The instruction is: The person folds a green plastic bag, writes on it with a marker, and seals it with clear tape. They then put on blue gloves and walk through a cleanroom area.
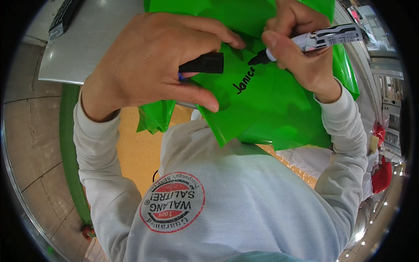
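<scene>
A glossy green plastic sheet [270, 113] lies in folds under both hands and hangs over the near edge of the table. Between the fingers of my left hand [139, 61] is a black marker cap [207, 63], while the thumb and index finger press on the plastic. My right hand [301, 56] grips a white and black marker [329, 38], tilted with its black tip on or just above the sheet. Black handwriting [245, 81] runs slantwise on the plastic, ending beside the tip.
A shiny metal tabletop [87, 48] extends to the left, with a black object [64, 19] at its far end. Below it stands a green post [72, 148] beside grey tiles [32, 139]. At the right are a red cap [382, 175], apparently on another person, and metal racks [391, 105].
</scene>
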A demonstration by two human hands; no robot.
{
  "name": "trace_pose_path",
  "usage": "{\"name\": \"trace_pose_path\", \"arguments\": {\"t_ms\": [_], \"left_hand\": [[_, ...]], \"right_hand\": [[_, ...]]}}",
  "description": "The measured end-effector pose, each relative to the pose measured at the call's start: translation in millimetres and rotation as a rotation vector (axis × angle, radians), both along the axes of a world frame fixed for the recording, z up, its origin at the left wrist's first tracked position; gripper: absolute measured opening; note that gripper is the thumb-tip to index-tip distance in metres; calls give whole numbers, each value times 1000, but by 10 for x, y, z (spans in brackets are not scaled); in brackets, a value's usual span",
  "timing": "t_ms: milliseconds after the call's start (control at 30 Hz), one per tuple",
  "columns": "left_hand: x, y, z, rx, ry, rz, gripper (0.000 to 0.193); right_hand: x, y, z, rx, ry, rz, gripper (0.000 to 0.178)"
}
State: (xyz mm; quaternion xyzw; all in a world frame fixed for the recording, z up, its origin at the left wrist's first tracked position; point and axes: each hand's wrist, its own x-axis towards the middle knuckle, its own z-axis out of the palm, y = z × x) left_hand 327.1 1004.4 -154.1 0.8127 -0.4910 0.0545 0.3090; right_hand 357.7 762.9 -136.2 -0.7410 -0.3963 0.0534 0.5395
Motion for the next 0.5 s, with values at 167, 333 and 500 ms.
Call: {"name": "trace_pose_path", "arguments": {"t_ms": [167, 333, 500], "left_hand": [[-39, 43, 5, 24, 28, 27, 54], [-55, 57, -8, 9, 42, 29, 54], [-14, 35, 11, -27, -6, 9, 56]], "right_hand": [[8, 55, 66, -60, 38, 91, 32], [36, -9, 73, 68, 310, 75, 33], [107, -71, 81, -26, 217, 34, 34]]}}
